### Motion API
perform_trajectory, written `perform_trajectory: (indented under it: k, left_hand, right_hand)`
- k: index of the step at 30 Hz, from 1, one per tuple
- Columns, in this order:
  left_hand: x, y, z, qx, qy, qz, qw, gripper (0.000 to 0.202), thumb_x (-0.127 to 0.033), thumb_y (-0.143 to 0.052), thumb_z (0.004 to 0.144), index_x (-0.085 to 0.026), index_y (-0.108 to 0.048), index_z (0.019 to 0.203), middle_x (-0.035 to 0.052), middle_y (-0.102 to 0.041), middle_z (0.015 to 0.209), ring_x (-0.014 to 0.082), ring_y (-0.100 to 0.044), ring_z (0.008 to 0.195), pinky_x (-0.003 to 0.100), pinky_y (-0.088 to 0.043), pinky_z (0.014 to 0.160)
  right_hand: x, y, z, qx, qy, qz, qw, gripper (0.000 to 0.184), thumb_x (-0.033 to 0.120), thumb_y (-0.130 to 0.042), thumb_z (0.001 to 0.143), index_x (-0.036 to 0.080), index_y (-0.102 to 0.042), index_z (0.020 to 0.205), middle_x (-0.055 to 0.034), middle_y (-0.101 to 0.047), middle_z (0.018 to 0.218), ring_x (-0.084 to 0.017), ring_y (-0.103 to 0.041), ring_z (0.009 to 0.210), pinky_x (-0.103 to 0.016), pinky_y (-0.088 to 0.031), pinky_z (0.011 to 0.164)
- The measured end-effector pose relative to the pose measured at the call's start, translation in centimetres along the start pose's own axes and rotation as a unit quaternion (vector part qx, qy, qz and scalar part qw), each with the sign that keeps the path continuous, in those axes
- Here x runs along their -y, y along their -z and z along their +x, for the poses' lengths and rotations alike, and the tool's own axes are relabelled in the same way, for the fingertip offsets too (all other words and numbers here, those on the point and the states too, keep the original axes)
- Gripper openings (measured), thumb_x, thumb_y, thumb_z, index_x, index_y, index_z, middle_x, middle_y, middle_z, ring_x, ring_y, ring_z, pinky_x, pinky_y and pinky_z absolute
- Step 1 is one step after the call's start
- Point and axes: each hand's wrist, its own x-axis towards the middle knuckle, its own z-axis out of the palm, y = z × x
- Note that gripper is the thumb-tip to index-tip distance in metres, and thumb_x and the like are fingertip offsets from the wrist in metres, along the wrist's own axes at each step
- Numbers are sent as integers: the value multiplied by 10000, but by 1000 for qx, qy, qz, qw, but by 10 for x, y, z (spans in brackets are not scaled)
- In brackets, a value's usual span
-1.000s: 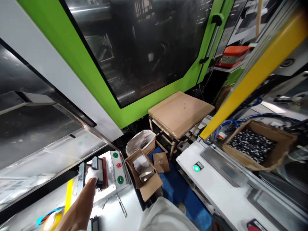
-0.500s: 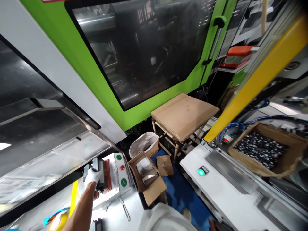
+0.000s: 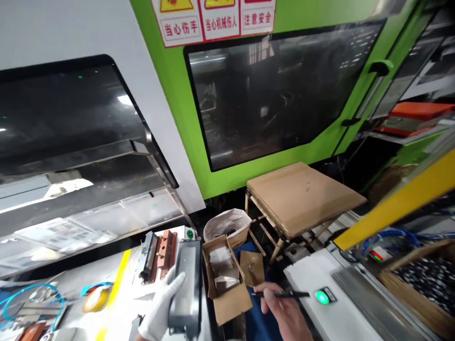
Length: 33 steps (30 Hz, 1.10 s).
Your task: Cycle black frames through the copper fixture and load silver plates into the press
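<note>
a white-gloved left hand [image 3: 161, 304] grips a dark rectangular block [image 3: 186, 287] at the edge of a white bench [image 3: 117, 303], fingers wrapped around its lower side. the block's long axis stands nearly upright in the head camera's view, its far end pointing toward the machine, and its grey face turned up. the bare right hand [image 3: 282, 309] closes narrowly on a black pen [image 3: 280, 294], pinched between thumb and fingers, its tip aimed left toward the block. the left hand is the nearer to the block; the right hand sits well apart from it, on the far side of an open cardboard box [image 3: 227, 303] holding white paper and pale packing. a loose cardboard flap [image 3: 251, 267] lies just beside the box, and a white-lined bag [image 3: 227, 225] stands behind it. on the bench, a fixture with copper-coloured plates [image 3: 158, 255] lies just beyond the block, near a yellow stripe [image 3: 117, 279]. a green moulding machine [image 3: 177, 94] with chinese warning signs [image 3: 213, 21] rises behind, a cardboard-topped wooden stool [image 3: 302, 199] before it, and a green lit button [image 3: 322, 297] glows near the right hand.
</note>
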Motion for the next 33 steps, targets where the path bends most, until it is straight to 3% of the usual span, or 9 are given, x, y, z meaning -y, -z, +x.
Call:
perform_trajectory:
  k: [2, 4, 8, 14, 18, 22, 25, 28, 33]
  left_hand:
    - [3, -24, -26, 84, 7, -93, 992, 712, -577, -645, 813, -256, -487, 1429, 75, -647, 1432, 265, -623, 1297, 341, -582, 1033]
    - [6, -43, -45, 142, -6, -128, 982, 754, -566, -762, 717, -278, -532, 1374, 72, -649, 1430, 283, -579, 1347, 358, -534, 1100]
    - [11, -60, -61, 166, -36, -115, 979, 855, -650, -838, 552, -258, -596, 1272, 120, -697, 1354, 344, -604, 1310, 411, -544, 1084]
    - [15, -65, -54, 200, -54, -88, 974, 891, -676, -832, 534, -242, -620, 1283, 124, -721, 1310, 376, -616, 1286, 442, -520, 1108]
    - [12, -63, -53, 252, -56, -84, 962, 855, -620, -837, 583, -262, -599, 1322, 122, -686, 1368, 374, -592, 1318, 459, -502, 1126]
    - [4, -61, -58, 279, -61, -86, 955, 734, -571, -828, 636, -335, -616, 1297, 76, -673, 1391, 307, -567, 1357, 413, -465, 1164]
    - [-1, -65, -63, 287, -55, -96, 951, 689, -549, -855, 610, -357, -645, 1238, 56, -697, 1353, 301, -603, 1313, 414, -477, 1147]
    - [-4, -69, -66, 307, -65, -90, 945, 739, -524, -868, 601, -309, -624, 1265, 73, -714, 1324, 327, -624, 1277, 425, -499, 1110]
    - [-7, -68, -67, 316, -96, -58, 942, 732, -458, -834, 662, -212, -593, 1307, 76, -726, 1300, 331, -651, 1204, 412, -517, 1047]
  right_hand:
    - [31, -5, 15, 31, 30, -13, 999, 624, 769, -481, 862, 202, -741, 850, -40, -614, 662, -229, -595, 694, -318, -484, 676]
    - [56, -8, 29, 22, 45, -13, 999, 611, 751, -501, 873, 185, -731, 879, -44, -636, 705, -226, -605, 734, -304, -475, 690]
    - [84, -11, 46, 13, 56, -37, 998, 591, 745, -567, 838, 172, -702, 892, -27, -630, 682, -212, -593, 698, -289, -470, 678]
    - [77, -11, 48, 49, 82, -66, 993, 517, 678, -568, 880, 175, -676, 828, -15, -609, 648, -186, -578, 646, -269, -466, 623]
    - [67, -5, 49, -17, 75, -72, 994, 543, 698, -558, 876, 172, -692, 879, -27, -619, 668, -196, -580, 656, -278, -469, 611]
    - [69, -1, 48, -87, 60, -49, 993, 582, 714, -566, 861, 158, -712, 947, -48, -654, 714, -216, -612, 709, -288, -490, 633]
    - [80, -11, 44, -30, 79, -15, 996, 572, 681, -595, 866, 150, -723, 1038, -54, -691, 775, -215, -638, 751, -298, -515, 710]
    - [91, -25, 43, 16, 97, -20, 995, 562, 668, -588, 876, 150, -729, 1040, -37, -679, 739, -195, -624, 704, -285, -494, 675]
    - [96, -31, 49, -2, 109, -54, 992, 510, 654, -585, 884, 166, -731, 906, -21, -654, 671, -168, -577, 619, -264, -467, 606]
